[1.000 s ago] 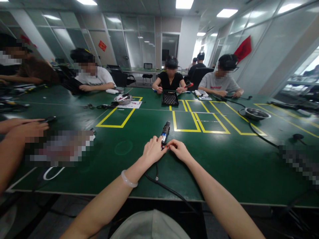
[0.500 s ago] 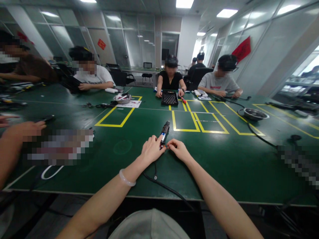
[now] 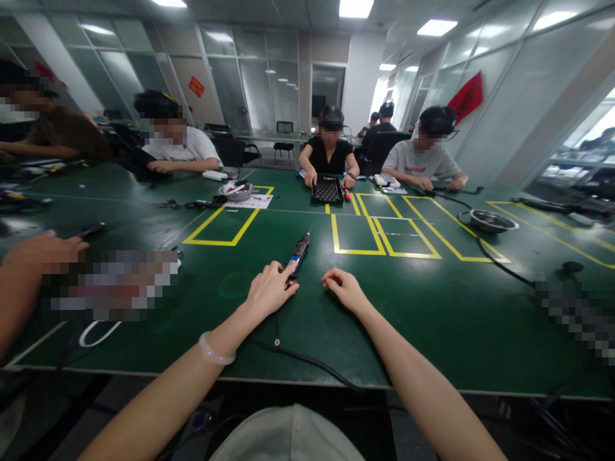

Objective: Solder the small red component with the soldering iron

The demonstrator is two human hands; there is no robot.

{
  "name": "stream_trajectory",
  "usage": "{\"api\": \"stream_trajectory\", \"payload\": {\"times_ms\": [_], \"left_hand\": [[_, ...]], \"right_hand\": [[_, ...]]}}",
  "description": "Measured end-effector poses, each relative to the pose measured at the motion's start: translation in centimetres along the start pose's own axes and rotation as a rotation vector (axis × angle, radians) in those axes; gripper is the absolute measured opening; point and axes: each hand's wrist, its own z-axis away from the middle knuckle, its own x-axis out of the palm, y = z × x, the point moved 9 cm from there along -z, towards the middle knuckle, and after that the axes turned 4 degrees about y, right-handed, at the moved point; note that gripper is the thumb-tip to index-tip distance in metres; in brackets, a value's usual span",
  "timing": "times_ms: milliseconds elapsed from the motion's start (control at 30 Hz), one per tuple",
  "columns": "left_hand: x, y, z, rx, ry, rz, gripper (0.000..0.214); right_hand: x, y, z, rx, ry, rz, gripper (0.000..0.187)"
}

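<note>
My left hand (image 3: 271,291) lies over the near end of a slim black tool (image 3: 298,253) on the green table, its fingers closed round it. The tool has a narrow tip pointing away from me, a blue part in the middle and small red parts near my thumb. A black cord (image 3: 307,361) runs from beneath that hand toward the table's near edge, with a small metal ring (image 3: 277,342) beside it. My right hand (image 3: 346,288) rests to the right, apart from the tool. Its thumb and fingers are curled together; anything between them is hidden.
Yellow tape outlines (image 3: 358,252) mark the green table (image 3: 432,320). A black tray (image 3: 327,192) lies before a person opposite. Right stands a round metal-rimmed item (image 3: 492,220) with a cable. Another person's hand (image 3: 45,253) is at the left, near a blurred-out item (image 3: 115,282).
My left hand has moved left with the tool, away from my right hand, and the cord has shifted with it. My right hand has stayed in place.
</note>
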Motion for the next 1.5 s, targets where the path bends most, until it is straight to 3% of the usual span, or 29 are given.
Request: {"api": "stream_trajectory", "payload": {"times_ms": [233,533,667,767,933,1133,1400,1500], "left_hand": [[-0.2,-6.8,1.4,-0.149,-0.069,-0.018,0.060],[0.3,-18.8,3.3,-0.328,-0.092,-0.074,0.066],[0.3,-22.1,3.8,-0.328,-0.057,-0.086,0.065],[0.2,-22.7,4.2,-0.317,-0.028,-0.124,0.060],[-1.7,-20.4,4.7,-0.263,0.135,-0.181,0.048],[-2.1,-19.1,4.9,-0.279,0.094,-0.229,0.035],[-2.7,-18.7,4.5,-0.331,0.084,-0.265,0.041],[-3.7,-17.7,4.2,-0.352,0.120,-0.236,0.044]], "right_hand": [[0.0,0.2,0.0,0.005,-0.002,0.006,0.016],[0.2,0.0,0.0,0.005,-0.009,0.029,0.016],[0.2,-0.1,0.0,0.004,-0.008,0.039,0.016],[0.2,0.0,0.0,0.006,-0.012,0.039,0.016],[0.2,0.0,0.0,0.009,-0.011,0.044,0.016],[0.3,0.2,0.1,0.017,-0.010,0.034,0.016],[0.3,0.2,0.0,0.007,-0.021,0.032,0.015],[0.3,0.1,0.0,0.016,-0.019,0.039,0.015]]}}
